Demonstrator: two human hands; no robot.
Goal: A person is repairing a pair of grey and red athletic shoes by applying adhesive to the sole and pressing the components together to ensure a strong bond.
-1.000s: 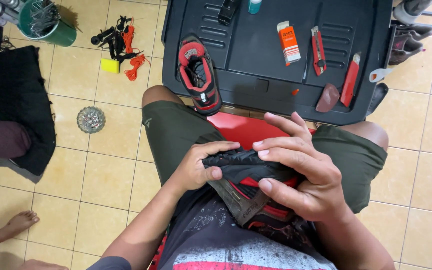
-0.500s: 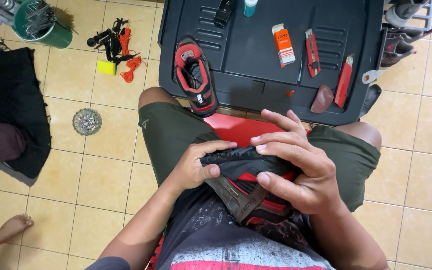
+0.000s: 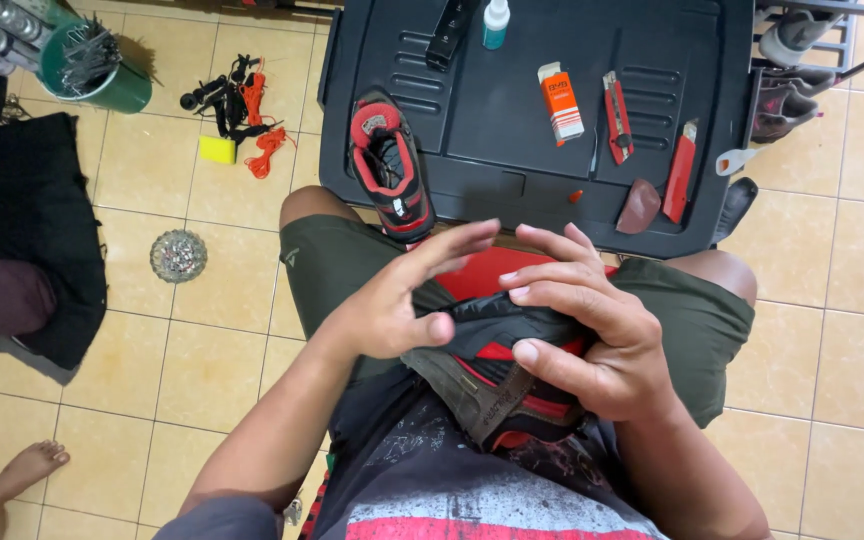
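The black-and-red sports shoe with a worn grey-brown sole (image 3: 497,385) lies in the person's lap, sole edge turned up toward the camera, between the two hands and over the olive-green shorts (image 3: 327,265). The right hand (image 3: 602,335) covers its right side: the thumb presses on the upper near the sole edge and the fingers curl over the top, so this grip is closed on the shoe. The left hand (image 3: 397,300) rests its thumb against the shoe's left end, while the four fingers are stretched out flat and lifted off it; this grip is wide, with contact by the thumb only.

Just ahead of the knees sits a black moulded plastic tray (image 3: 512,120) on the tiled floor (image 3: 182,370). On it, a second black-and-red shoe (image 3: 390,165) lies at the left near edge, overhanging toward the left knee. Further right on the tray are an orange-and-white small box (image 3: 560,102), a red utility knife (image 3: 617,117), a second red utility knife (image 3: 679,170) and a brown rounded block (image 3: 638,206) touching it. A white-capped teal bottle (image 3: 495,22) stands at the far edge.

On the floor to the left lie a tangle of orange and black cords (image 3: 247,105), a yellow square pad (image 3: 217,150), a round metal floor drain (image 3: 178,255) and a green bucket (image 3: 102,65). Another person's bare foot (image 3: 32,465) shows at the lower left.
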